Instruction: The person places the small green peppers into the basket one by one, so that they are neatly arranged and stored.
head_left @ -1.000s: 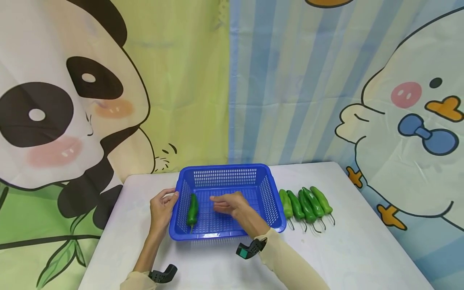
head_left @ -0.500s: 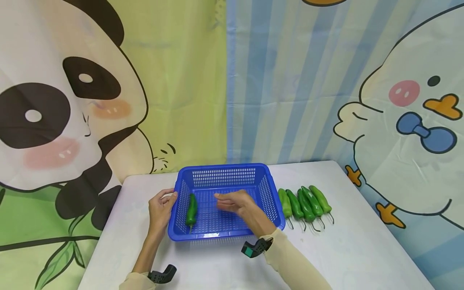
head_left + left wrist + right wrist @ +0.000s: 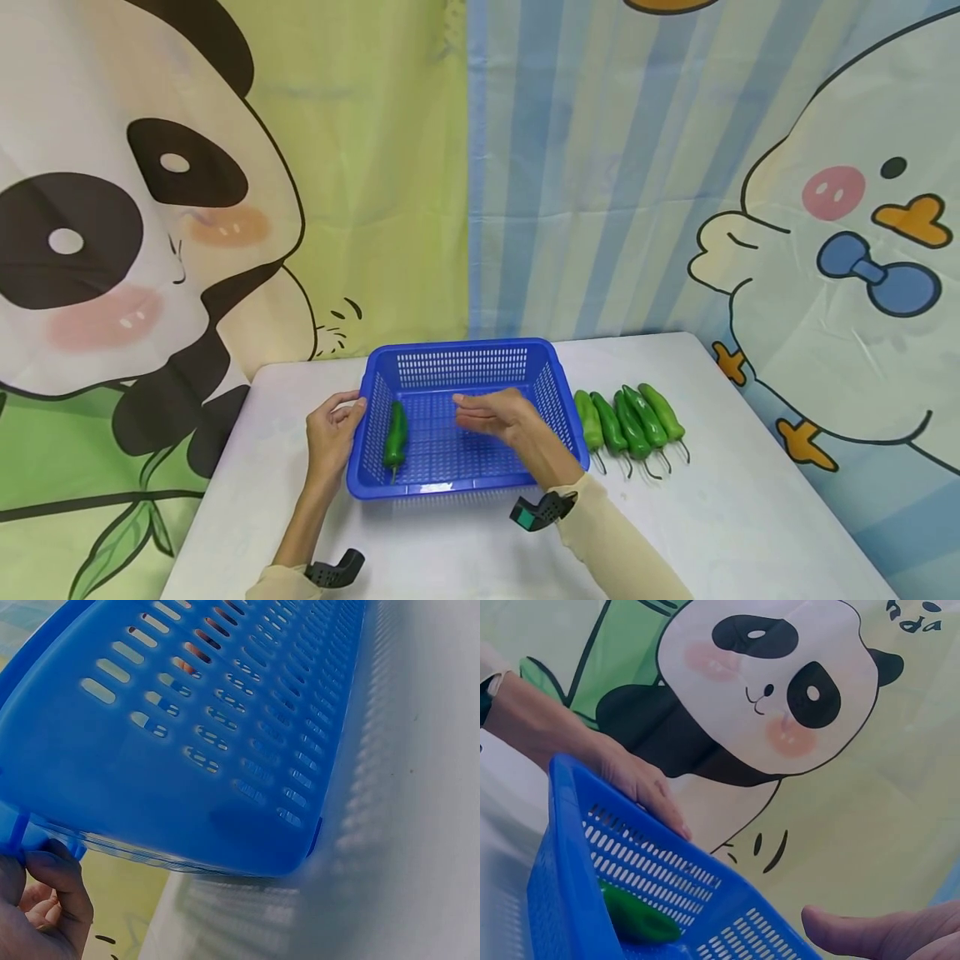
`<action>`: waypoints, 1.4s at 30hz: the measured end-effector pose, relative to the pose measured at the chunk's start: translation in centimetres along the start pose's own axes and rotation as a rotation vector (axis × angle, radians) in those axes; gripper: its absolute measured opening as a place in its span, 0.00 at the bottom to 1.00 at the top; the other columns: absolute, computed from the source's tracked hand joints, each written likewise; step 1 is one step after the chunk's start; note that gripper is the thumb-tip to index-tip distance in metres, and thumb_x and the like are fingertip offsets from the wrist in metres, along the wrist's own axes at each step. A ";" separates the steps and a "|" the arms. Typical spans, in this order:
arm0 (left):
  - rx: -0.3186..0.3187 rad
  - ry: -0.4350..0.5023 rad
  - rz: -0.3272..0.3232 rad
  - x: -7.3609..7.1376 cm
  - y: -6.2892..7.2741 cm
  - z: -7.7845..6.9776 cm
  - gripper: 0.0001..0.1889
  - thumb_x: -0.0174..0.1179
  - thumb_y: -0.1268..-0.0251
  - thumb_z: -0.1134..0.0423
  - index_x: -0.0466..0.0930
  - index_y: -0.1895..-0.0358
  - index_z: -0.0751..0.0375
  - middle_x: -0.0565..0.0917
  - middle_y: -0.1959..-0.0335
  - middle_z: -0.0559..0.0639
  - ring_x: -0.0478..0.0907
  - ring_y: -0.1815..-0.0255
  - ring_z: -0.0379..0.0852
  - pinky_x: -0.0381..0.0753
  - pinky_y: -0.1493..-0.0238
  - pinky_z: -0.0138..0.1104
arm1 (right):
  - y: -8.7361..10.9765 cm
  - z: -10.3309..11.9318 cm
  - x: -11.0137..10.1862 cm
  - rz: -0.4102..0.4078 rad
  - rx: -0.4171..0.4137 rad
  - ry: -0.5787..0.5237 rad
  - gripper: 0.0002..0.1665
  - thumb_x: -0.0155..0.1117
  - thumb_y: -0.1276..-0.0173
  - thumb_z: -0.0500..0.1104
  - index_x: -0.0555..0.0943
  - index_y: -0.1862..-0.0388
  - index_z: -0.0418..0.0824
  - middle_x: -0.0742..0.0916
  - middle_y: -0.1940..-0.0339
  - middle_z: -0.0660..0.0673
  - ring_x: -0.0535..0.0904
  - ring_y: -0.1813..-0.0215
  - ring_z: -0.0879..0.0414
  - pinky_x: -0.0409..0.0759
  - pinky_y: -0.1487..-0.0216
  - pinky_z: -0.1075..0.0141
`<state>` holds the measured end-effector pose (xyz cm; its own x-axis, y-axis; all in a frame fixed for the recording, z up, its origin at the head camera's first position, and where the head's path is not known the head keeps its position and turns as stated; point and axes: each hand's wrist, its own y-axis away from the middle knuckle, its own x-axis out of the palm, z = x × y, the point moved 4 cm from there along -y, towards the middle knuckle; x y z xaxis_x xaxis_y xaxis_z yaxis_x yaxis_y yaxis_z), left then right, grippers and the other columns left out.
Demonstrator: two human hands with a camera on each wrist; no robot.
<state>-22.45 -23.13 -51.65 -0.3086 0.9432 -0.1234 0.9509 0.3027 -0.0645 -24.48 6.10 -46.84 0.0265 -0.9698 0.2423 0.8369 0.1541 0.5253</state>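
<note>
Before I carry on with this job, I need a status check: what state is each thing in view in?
Blue basket: upright on the white table
Pepper inside: whole, lying along the left side
Five peppers: whole, lying side by side right of the basket
Left hand: gripping the left rim
Right hand: over the basket, nothing held
Printed backdrop: hanging

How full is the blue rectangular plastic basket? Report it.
Nearly empty: the head view shows one long dark-green pepper inside the basket, along its left side.
</note>
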 end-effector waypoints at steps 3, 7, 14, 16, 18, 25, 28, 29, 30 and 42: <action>-0.001 0.003 0.001 0.0 0.0 0.0 0.17 0.63 0.17 0.61 0.84 0.38 0.72 0.94 0.66 0.50 0.88 0.71 0.34 0.90 0.67 0.27 | 0.0 0.2 -0.3 -0.001 0.000 -0.002 0.28 0.80 0.32 0.33 0.82 0.37 0.21 0.91 0.46 0.26 0.91 0.38 0.35 0.88 0.34 0.50; -0.006 -0.003 -0.005 0.0 0.1 0.0 0.17 0.64 0.17 0.61 0.84 0.39 0.71 0.93 0.66 0.48 0.88 0.71 0.34 0.90 0.67 0.27 | 0.0 0.4 -0.7 -0.005 -0.004 0.002 0.28 0.81 0.32 0.35 0.83 0.37 0.22 0.92 0.45 0.26 0.92 0.40 0.36 0.88 0.35 0.50; -0.011 -0.022 0.001 0.1 0.1 0.0 0.17 0.63 0.17 0.59 0.84 0.38 0.70 0.94 0.62 0.55 0.89 0.70 0.33 0.90 0.65 0.26 | 0.3 0.8 -1.2 -0.020 -0.020 0.008 0.25 0.81 0.31 0.36 0.86 0.40 0.24 0.91 0.44 0.26 0.92 0.41 0.35 0.90 0.37 0.50; -0.008 -0.018 0.002 0.1 0.1 -0.1 0.17 0.64 0.17 0.60 0.84 0.38 0.71 0.94 0.62 0.57 0.88 0.71 0.33 0.90 0.66 0.26 | 0.5 1.0 -1.3 -0.019 -0.023 0.006 0.24 0.81 0.31 0.35 0.86 0.40 0.24 0.91 0.44 0.27 0.92 0.41 0.36 0.90 0.37 0.50; -0.005 -0.014 0.001 0.1 0.0 -0.1 0.17 0.64 0.17 0.60 0.84 0.38 0.71 0.94 0.62 0.56 0.89 0.71 0.33 0.90 0.66 0.26 | 0.5 1.1 -1.5 -0.013 -0.033 0.004 0.24 0.80 0.31 0.35 0.86 0.41 0.24 0.91 0.45 0.26 0.92 0.41 0.35 0.89 0.35 0.49; -0.007 -0.004 0.000 0.0 0.0 0.0 0.17 0.64 0.17 0.60 0.84 0.38 0.71 0.94 0.64 0.53 0.88 0.71 0.33 0.90 0.67 0.27 | 0.6 1.7 -2.2 0.006 -0.051 -0.014 0.24 0.77 0.28 0.34 0.85 0.39 0.22 0.91 0.44 0.26 0.92 0.41 0.36 0.87 0.32 0.48; -0.014 -0.008 -0.003 0.0 -0.1 0.1 0.17 0.64 0.17 0.60 0.85 0.39 0.70 0.94 0.64 0.51 0.89 0.71 0.33 0.90 0.66 0.27 | 0.7 2.0 -2.5 0.007 -0.052 -0.019 0.23 0.77 0.29 0.34 0.85 0.39 0.23 0.92 0.45 0.27 0.94 0.44 0.39 0.88 0.34 0.49; -0.014 -0.010 -0.003 0.0 0.0 0.1 0.17 0.63 0.17 0.60 0.84 0.38 0.70 0.94 0.64 0.50 0.89 0.71 0.33 0.90 0.66 0.27 | 0.8 2.1 -2.6 0.008 -0.057 -0.018 0.23 0.77 0.28 0.34 0.85 0.40 0.23 0.92 0.46 0.27 0.94 0.45 0.39 0.89 0.35 0.49; -0.014 -0.012 -0.002 0.0 0.0 0.1 0.17 0.63 0.17 0.60 0.84 0.38 0.70 0.94 0.64 0.49 0.89 0.71 0.33 0.90 0.66 0.27 | 0.8 2.1 -2.7 0.007 -0.057 -0.021 0.22 0.78 0.29 0.34 0.86 0.40 0.23 0.92 0.47 0.27 0.94 0.46 0.40 0.89 0.36 0.50; -0.003 0.021 0.003 0.1 0.1 0.0 0.17 0.63 0.17 0.60 0.84 0.38 0.71 0.93 0.67 0.43 0.89 0.71 0.33 0.90 0.67 0.27 | 1.3 3.3 -4.1 0.011 -0.071 -0.043 0.22 0.75 0.27 0.32 0.85 0.38 0.23 0.92 0.45 0.28 0.94 0.47 0.42 0.90 0.37 0.52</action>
<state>-22.40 -23.05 -51.70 -0.3051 0.9467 -0.1030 0.9520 0.3001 -0.0610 -25.32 10.93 -44.49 0.0142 -0.9590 0.2832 0.8733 0.1498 0.4635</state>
